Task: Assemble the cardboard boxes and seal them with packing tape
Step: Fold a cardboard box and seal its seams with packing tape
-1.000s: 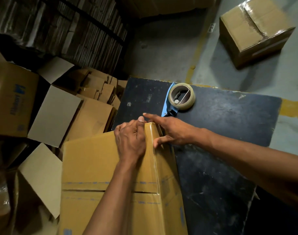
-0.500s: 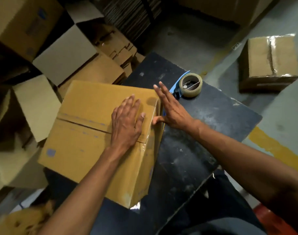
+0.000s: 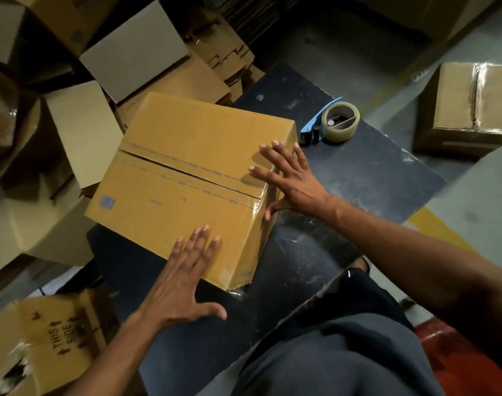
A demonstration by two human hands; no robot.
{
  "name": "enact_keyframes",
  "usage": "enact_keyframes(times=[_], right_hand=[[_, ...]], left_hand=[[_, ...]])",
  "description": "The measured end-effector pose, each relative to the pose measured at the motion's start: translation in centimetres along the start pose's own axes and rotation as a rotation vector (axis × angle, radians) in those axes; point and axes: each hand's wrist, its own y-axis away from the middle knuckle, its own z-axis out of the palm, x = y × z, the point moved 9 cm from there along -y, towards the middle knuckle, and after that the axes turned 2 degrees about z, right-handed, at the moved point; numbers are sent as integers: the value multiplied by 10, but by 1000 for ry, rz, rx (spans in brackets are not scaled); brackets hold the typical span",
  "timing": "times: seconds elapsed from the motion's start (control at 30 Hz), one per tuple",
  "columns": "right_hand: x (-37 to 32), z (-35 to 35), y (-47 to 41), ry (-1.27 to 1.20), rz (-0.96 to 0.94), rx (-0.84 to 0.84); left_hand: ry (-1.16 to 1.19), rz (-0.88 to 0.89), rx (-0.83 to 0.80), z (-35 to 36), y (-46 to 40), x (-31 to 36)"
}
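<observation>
The box (image 3: 187, 178) lies on the dark table (image 3: 358, 178), overhanging its left edge, with its two top flaps closed and meeting along a seam that runs left to right. Half a second ago the left hand lay flat on top near the right end; now it has slid to the near edge. The left hand (image 3: 184, 278) rests there with fingers straight and spread, gripping nothing, thumb out over the table. The right hand (image 3: 289, 178) has come off the box's right side and onto the top right corner, fingers likewise straight and fanned across the end of the seam, thumb down the side face. A second ago both hands were bunched at that corner pressing tape over it; a shiny strip shows at the right end of the seam and down the side. The rest of the seam looks bare, though glare makes this hard to judge.

The tape gun (image 3: 334, 122) sits untouched on the table just past the box's far right corner, near the right hand. A taped box (image 3: 469, 107) stands on the floor at far right, and loose cartons (image 3: 81, 130) are heaped to the left.

My reading is that the end tape is smoothed and the flat hands are turning or steadying the box for the next strip.
</observation>
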Motion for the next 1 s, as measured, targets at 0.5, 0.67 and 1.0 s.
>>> enact_keyframes(times=[0.5,0.67,1.0], right_hand=[[-37,13,26,109,3,49],[-47,-2,34,98,-31,44],[-106,23,39,80,-285,89]], left_hand=[[-286,78,243,14,-1,-11],[-270,70,234,16,-1,-11],[-219,47,217,11,-4,-8]])
